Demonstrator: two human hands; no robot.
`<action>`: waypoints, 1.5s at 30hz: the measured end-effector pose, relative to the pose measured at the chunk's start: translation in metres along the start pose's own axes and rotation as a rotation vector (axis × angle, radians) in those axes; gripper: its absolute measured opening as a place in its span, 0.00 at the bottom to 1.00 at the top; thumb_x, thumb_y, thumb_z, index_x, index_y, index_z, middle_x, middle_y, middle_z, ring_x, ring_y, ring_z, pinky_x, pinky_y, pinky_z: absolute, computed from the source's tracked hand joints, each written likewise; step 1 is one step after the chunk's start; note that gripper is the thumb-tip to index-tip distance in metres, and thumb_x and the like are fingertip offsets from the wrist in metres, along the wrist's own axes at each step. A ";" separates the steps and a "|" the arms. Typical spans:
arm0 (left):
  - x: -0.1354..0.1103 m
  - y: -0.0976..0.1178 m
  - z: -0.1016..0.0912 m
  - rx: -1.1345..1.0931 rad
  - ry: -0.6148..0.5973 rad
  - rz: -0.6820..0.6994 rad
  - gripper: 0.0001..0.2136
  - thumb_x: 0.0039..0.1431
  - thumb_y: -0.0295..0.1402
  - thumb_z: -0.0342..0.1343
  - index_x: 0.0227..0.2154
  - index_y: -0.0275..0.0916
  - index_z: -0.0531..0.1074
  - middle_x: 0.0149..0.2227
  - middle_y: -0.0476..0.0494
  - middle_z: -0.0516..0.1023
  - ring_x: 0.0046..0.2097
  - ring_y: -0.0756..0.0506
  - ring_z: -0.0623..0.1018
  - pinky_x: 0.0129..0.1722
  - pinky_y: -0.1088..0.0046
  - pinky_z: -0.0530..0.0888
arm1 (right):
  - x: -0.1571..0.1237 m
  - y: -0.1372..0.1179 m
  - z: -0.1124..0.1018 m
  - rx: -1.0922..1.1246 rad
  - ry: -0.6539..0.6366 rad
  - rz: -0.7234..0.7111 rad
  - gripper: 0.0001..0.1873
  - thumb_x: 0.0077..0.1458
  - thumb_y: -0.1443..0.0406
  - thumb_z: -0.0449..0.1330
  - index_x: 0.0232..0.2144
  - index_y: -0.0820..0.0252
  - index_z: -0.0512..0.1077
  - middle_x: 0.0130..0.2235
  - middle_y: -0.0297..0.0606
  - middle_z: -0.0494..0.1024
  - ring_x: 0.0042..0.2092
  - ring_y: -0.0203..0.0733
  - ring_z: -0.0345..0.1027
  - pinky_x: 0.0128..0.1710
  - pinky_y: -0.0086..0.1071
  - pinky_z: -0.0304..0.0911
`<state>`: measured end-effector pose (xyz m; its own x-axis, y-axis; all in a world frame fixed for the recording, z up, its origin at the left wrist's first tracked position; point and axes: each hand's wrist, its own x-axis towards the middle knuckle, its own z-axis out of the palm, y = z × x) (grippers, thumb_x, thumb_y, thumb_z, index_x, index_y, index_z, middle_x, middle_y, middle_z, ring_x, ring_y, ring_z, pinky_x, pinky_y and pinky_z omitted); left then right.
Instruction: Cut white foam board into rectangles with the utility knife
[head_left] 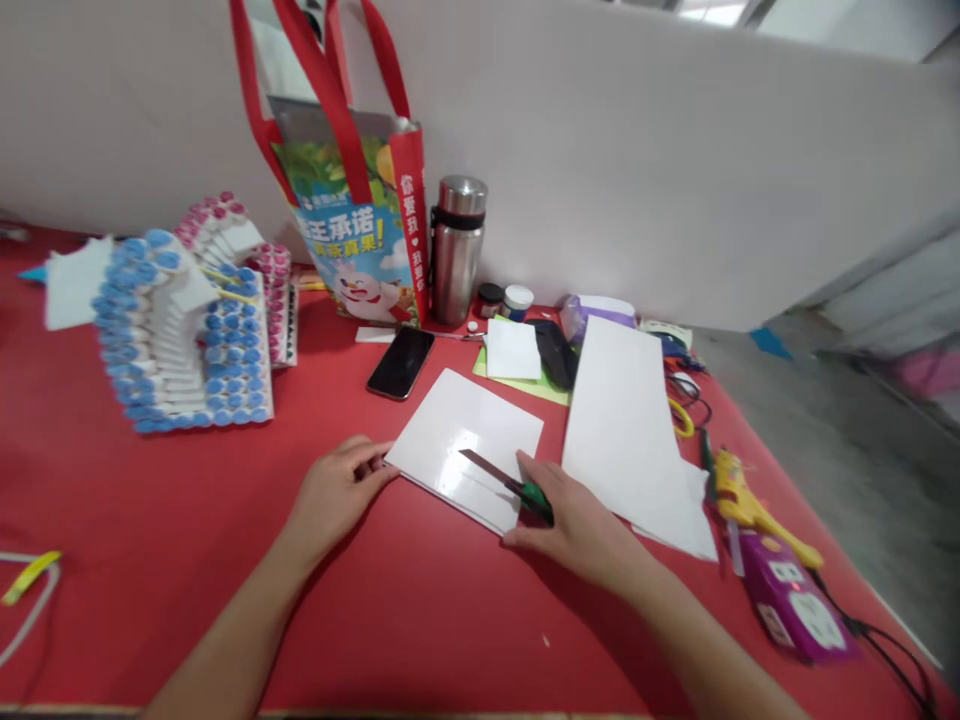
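Observation:
A glossy white square board (469,425), perhaps more than one layer thick, rests on the red table in front of me. My left hand (341,490) pinches its left corner between thumb and fingers. At its right side is my right hand (566,520), curled around a utility knife (534,497) with a green handle. The dark blade points left, out over the board's surface. My right thumb and index fingertip touch the board's right edge, and the palm side of that hand is partly hidden.
A phone (401,362), white paper sheets (622,430) and a steel flask (459,250) lie or stand behind the board. Left is a model of blue-tipped white rolls (180,340); a shopping bag (352,220) stands behind. At right are a yellow glue gun (750,500) and purple power socket (799,600).

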<state>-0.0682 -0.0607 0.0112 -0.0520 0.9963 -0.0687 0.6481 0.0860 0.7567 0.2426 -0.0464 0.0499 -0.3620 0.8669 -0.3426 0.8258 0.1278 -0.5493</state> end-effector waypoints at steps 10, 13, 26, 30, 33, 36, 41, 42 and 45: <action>0.002 0.006 -0.001 -0.118 0.001 -0.104 0.15 0.62 0.45 0.55 0.41 0.45 0.81 0.35 0.47 0.77 0.36 0.45 0.77 0.37 0.71 0.69 | 0.002 -0.001 -0.004 -0.092 -0.068 0.020 0.48 0.53 0.52 0.62 0.71 0.60 0.54 0.62 0.54 0.68 0.58 0.59 0.69 0.56 0.45 0.67; 0.003 0.006 0.003 -0.117 0.042 -0.136 0.13 0.62 0.44 0.55 0.38 0.44 0.81 0.36 0.47 0.79 0.37 0.45 0.78 0.37 0.71 0.70 | 0.001 0.000 -0.002 -0.116 -0.043 0.003 0.47 0.54 0.52 0.61 0.71 0.62 0.54 0.62 0.55 0.69 0.57 0.59 0.70 0.54 0.45 0.69; 0.006 0.005 0.001 -0.103 0.034 -0.194 0.13 0.57 0.43 0.56 0.36 0.42 0.80 0.32 0.47 0.81 0.33 0.46 0.77 0.35 0.71 0.70 | 0.004 -0.004 -0.007 -0.111 -0.128 0.009 0.49 0.56 0.49 0.62 0.72 0.64 0.51 0.60 0.55 0.68 0.56 0.57 0.69 0.55 0.44 0.67; 0.006 0.001 0.001 -0.085 0.037 -0.177 0.15 0.55 0.45 0.56 0.37 0.41 0.81 0.34 0.45 0.82 0.34 0.44 0.79 0.36 0.70 0.71 | 0.006 0.005 -0.015 -0.056 -0.152 -0.086 0.46 0.59 0.49 0.61 0.71 0.63 0.53 0.61 0.55 0.69 0.58 0.57 0.68 0.58 0.45 0.64; 0.006 0.000 0.000 -0.073 0.039 -0.164 0.17 0.55 0.47 0.57 0.37 0.41 0.81 0.34 0.45 0.83 0.34 0.44 0.79 0.36 0.69 0.72 | 0.008 0.015 -0.021 -0.004 -0.144 -0.197 0.40 0.62 0.51 0.58 0.70 0.60 0.56 0.60 0.51 0.71 0.59 0.56 0.68 0.59 0.45 0.63; 0.005 0.000 -0.001 -0.069 0.040 -0.157 0.17 0.55 0.48 0.56 0.38 0.41 0.81 0.33 0.45 0.83 0.34 0.44 0.79 0.36 0.70 0.73 | 0.008 0.018 -0.022 0.020 -0.129 -0.238 0.37 0.63 0.52 0.57 0.70 0.56 0.57 0.61 0.48 0.71 0.59 0.55 0.68 0.59 0.44 0.62; 0.002 -0.001 -0.001 -0.046 0.048 -0.160 0.18 0.55 0.48 0.56 0.39 0.41 0.81 0.32 0.45 0.83 0.33 0.43 0.80 0.36 0.70 0.73 | 0.001 0.005 -0.014 -0.079 -0.108 -0.130 0.52 0.53 0.49 0.67 0.71 0.65 0.53 0.60 0.55 0.70 0.57 0.58 0.68 0.57 0.43 0.64; 0.002 -0.001 -0.001 -0.044 0.052 -0.157 0.18 0.55 0.49 0.56 0.39 0.41 0.81 0.32 0.45 0.83 0.33 0.43 0.80 0.36 0.70 0.73 | 0.000 0.002 -0.012 -0.099 -0.097 -0.119 0.54 0.52 0.48 0.68 0.71 0.66 0.52 0.59 0.56 0.70 0.57 0.58 0.69 0.56 0.43 0.64; 0.002 -0.001 0.000 -0.058 0.058 -0.155 0.19 0.55 0.49 0.57 0.40 0.41 0.81 0.31 0.45 0.83 0.33 0.43 0.79 0.35 0.70 0.73 | -0.002 -0.003 -0.006 -0.128 -0.061 -0.108 0.56 0.52 0.45 0.67 0.71 0.67 0.51 0.58 0.57 0.70 0.55 0.59 0.69 0.54 0.44 0.65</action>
<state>-0.0694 -0.0583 0.0105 -0.1927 0.9696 -0.1509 0.5845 0.2369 0.7761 0.2430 -0.0454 0.0570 -0.4741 0.8144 -0.3346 0.8276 0.2825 -0.4850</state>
